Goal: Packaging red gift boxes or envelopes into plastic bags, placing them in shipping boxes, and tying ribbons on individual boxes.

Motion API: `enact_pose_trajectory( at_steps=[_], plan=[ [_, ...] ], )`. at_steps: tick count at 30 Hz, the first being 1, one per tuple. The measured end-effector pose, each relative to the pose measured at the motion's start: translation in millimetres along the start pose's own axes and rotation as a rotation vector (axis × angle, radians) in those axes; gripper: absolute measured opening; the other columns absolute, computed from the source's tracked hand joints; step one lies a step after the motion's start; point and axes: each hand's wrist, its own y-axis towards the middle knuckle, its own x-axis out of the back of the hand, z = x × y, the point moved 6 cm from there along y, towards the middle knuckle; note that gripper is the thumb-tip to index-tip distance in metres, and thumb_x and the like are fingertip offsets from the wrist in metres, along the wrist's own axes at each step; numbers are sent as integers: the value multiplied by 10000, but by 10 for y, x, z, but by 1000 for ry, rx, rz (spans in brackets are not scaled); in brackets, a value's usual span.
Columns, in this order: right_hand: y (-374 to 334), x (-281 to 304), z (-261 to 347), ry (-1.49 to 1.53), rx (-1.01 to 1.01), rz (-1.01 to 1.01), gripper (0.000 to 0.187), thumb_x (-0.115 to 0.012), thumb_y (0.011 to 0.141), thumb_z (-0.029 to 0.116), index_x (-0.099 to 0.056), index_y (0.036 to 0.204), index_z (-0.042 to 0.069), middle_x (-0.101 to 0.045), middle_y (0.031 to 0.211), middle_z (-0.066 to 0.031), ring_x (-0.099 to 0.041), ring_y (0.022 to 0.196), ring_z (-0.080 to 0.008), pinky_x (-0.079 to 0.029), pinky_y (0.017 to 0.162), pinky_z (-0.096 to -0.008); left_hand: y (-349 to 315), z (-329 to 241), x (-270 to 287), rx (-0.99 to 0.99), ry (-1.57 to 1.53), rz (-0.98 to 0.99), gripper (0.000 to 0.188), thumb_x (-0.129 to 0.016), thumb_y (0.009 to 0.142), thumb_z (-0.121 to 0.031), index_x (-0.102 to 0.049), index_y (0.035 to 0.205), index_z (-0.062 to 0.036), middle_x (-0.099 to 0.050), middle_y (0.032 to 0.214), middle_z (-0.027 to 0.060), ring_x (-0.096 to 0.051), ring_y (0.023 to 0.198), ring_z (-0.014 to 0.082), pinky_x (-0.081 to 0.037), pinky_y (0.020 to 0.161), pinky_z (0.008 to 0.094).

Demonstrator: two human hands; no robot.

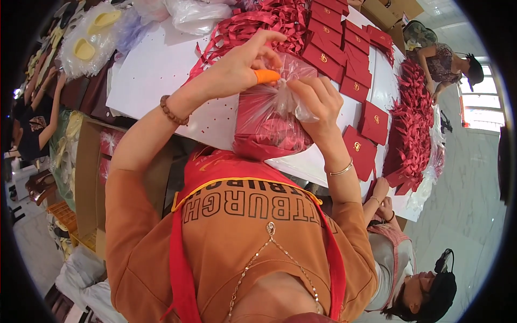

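Nearest is the wearer's own orange-brown shirt with dark lettering [253, 212], under a red cloth apron edged in yellow [237, 167]. Just beyond the apron, at the near edge of a white tabletop [156, 81], stands a clear plastic bag packed with red pieces [261, 126], its top gathered into a crumpled neck. The right hand [320, 105], with a thin silver-coloured bangle [341, 168] at its wrist, is closed on that gathered neck. The left hand [245, 64], below which sits a brown bead bracelet [174, 110], has curved fingers, and its orange finger cover [266, 76] meets the neck; whether it grips the plastic I cannot tell. To the left is an open brown cardboard box [89, 177]. On the right, a co-worker in a grey top and pink apron [390, 250] sits by the table edge. Past the bag lie flat red pouches with gold emblems [372, 123] and a heap of glossy red ribbons [269, 24]. Farther off are yellow shoes in clear plastic [84, 49], a person in a dark cap [444, 59], and a bright barred window [481, 99].
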Motion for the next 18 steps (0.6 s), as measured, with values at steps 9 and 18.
enact_pose_trajectory(
  at_steps=[9,18],
  plan=[
    [-5,21,12,-124,39,-39,185,-636,538,145,-579,712,117,-547,698,22,-503,602,-140,-349,507,-276,164,-123,-134,-47,238,287,515,-549,752,-19,-374,1234,-71,-583,822,52,-540,808,106,-435,749,252],
    [-12,63,19,-167,20,28,150,-623,523,149,-507,616,133,-479,632,29,-478,624,-140,-320,548,-285,299,-280,-196,-177,578,228,410,-555,621,-51,-450,1017,-40,-541,672,75,-525,628,181,-416,580,298]
  ],
)
